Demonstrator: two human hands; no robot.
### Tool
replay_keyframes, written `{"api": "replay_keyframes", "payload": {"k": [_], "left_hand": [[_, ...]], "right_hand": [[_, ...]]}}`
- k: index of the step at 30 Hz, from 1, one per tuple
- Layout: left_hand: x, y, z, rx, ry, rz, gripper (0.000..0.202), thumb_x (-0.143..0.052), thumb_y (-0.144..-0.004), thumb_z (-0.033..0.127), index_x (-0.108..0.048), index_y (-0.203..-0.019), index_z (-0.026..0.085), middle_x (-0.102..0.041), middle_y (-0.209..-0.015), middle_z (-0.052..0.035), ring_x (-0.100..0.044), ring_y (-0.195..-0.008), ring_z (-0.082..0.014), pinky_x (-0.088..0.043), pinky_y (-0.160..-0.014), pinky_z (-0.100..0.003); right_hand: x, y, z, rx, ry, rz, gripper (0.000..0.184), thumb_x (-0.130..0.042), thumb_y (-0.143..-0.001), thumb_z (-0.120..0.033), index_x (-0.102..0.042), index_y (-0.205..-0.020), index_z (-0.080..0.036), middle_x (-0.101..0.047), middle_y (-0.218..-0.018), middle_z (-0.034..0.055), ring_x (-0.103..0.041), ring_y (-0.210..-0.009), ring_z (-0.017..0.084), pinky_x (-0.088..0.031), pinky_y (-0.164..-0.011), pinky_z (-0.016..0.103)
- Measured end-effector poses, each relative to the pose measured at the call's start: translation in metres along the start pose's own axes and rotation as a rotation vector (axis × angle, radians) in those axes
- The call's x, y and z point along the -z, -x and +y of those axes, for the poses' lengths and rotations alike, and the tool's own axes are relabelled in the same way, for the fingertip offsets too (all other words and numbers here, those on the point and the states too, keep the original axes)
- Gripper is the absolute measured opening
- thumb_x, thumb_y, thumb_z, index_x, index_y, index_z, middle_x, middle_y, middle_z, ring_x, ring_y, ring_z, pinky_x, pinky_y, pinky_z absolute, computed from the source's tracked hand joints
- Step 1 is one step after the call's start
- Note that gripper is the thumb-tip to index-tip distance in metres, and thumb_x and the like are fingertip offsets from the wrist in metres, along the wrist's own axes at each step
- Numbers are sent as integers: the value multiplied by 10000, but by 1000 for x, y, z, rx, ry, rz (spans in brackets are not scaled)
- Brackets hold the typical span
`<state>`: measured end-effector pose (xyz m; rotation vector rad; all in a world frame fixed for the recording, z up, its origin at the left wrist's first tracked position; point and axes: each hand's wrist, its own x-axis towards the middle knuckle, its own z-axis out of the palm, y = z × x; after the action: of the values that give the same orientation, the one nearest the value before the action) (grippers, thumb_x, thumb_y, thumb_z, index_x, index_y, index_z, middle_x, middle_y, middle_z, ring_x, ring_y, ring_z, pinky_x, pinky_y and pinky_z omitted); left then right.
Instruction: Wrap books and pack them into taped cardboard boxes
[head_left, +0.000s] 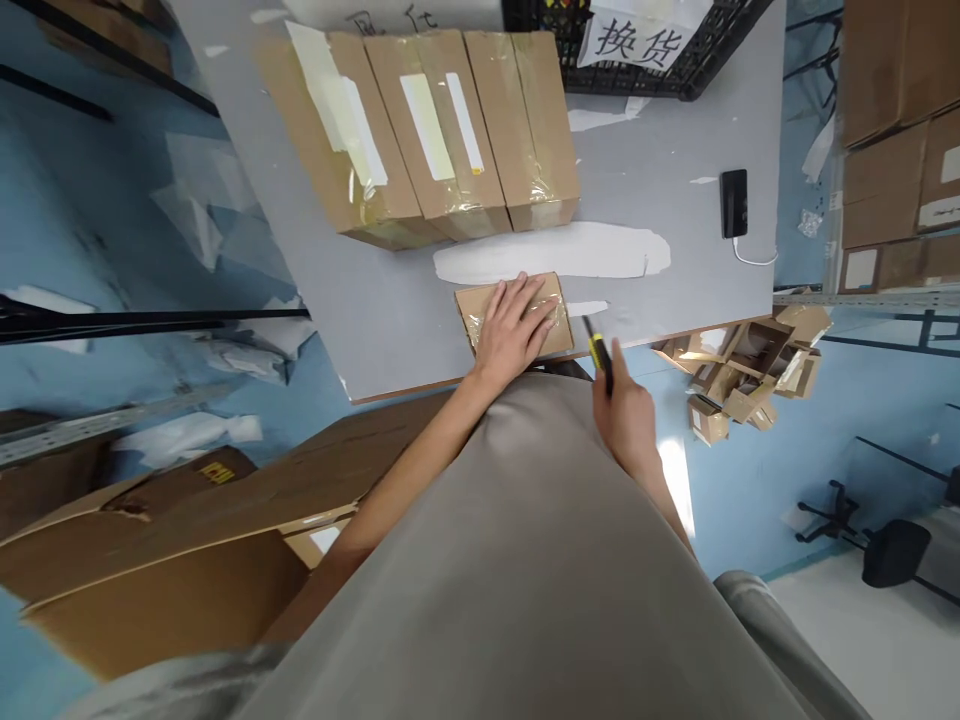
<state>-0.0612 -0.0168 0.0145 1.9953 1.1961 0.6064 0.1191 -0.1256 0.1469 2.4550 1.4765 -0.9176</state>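
A small taped cardboard box (556, 292) lies at the near edge of the grey table. My left hand (512, 325) rests flat on top of it, fingers spread. To the right of the box, my right hand (626, 410) is closed around a yellow and black utility knife (599, 352). The knife points up toward the table, its tip a little apart from the box's right side. Just beyond the box, a long white patch (555, 252) runs across the tabletop.
Three larger taped cartons (450, 130) stand at the back left of the table (675, 190). A black plastic crate (679, 75) with a paper sign is behind. A phone (734, 203) with a white cable lies right. Opened boxes (750, 365) pile on the floor; a large carton (187, 560) stands left.
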Motion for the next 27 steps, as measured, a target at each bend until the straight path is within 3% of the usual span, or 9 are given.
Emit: {"api": "replay_keyframes", "payload": {"k": [1, 3, 5, 9, 12, 16, 20, 27], "left_hand": [[5, 4, -4, 6, -6, 7, 457, -519, -1141, 567, -733, -1489, 363, -614, -1717, -80, -423, -1715, -349, -243, -1432, -704], [17, 16, -16, 27, -18, 37, 485, -529, -1126, 609, -732, -1497, 372, -625, -1706, -82, -428, -1711, -353, -257, -1425, -698], [32, 33, -31, 58, -28, 82, 523, -531, -1108, 659, -738, -1494, 374, -626, -1703, -92, -442, -1703, -362, -284, -1412, -694], [58, 72, -53, 139, -78, 199, 611, -488, -1089, 743, -748, -1494, 367, -629, -1691, -108, -455, -1691, -379, -369, -1370, -674], [68, 97, -56, 237, -120, 312, 701, -445, -1081, 796, -739, -1523, 339, -648, -1648, -153, -537, -1615, -395, -451, -1309, -655], [65, 110, -49, 335, -59, 447, 796, -476, -1066, 817, -682, -1596, 260, -656, -1585, -211, -620, -1514, -373, -544, -1238, -573], [46, 102, -51, 390, 107, 435, 830, -595, -1032, 795, -612, -1650, 241, -616, -1617, -194, -595, -1546, -338, -582, -1220, -498], [-8, 86, -92, 384, 430, 359, 809, -686, -995, 769, -647, -1590, 223, -641, -1586, -185, -663, -1459, -331, -651, -1132, -475]], "right_hand": [[-4, -12, 12, 0, -92, 79, 556, -420, -1191, -435, -525, -1674, -181, -860, -1113, 139, -822, -926, 298, -591, -823, 360], [-20, -48, 32, -15, -298, 158, 495, -469, -1167, -554, -722, -1330, -161, -847, -1005, 132, -803, -850, 272, -587, -807, 347], [-45, -96, 42, -73, -525, 112, 428, -509, -1145, -541, -704, -1088, -164, -829, -920, 116, -753, -722, 209, -587, -768, 316], [-99, -171, 21, -113, -907, -40, 282, -631, -1075, -461, -624, -990, -192, -825, -947, 93, -752, -808, 148, -601, -801, 264], [-120, -184, -7, -41, -1007, -126, 298, -676, -1033, -485, -622, -948, -204, -783, -882, 41, -723, -810, 131, -599, -833, 260], [-109, -168, -14, 90, -930, -103, 383, -680, -992, -580, -660, -949, -200, -720, -846, 7, -682, -784, 132, -585, -802, 256], [-74, -153, 7, 126, -778, 46, 459, -633, -998, -626, -711, -1043, -175, -748, -909, 37, -724, -850, 166, -605, -823, 283], [-50, -150, 36, 190, -517, 160, 482, -550, -1039, -631, -703, -1088, -177, -788, -1005, 96, -752, -961, 241, -640, -904, 372]]}}
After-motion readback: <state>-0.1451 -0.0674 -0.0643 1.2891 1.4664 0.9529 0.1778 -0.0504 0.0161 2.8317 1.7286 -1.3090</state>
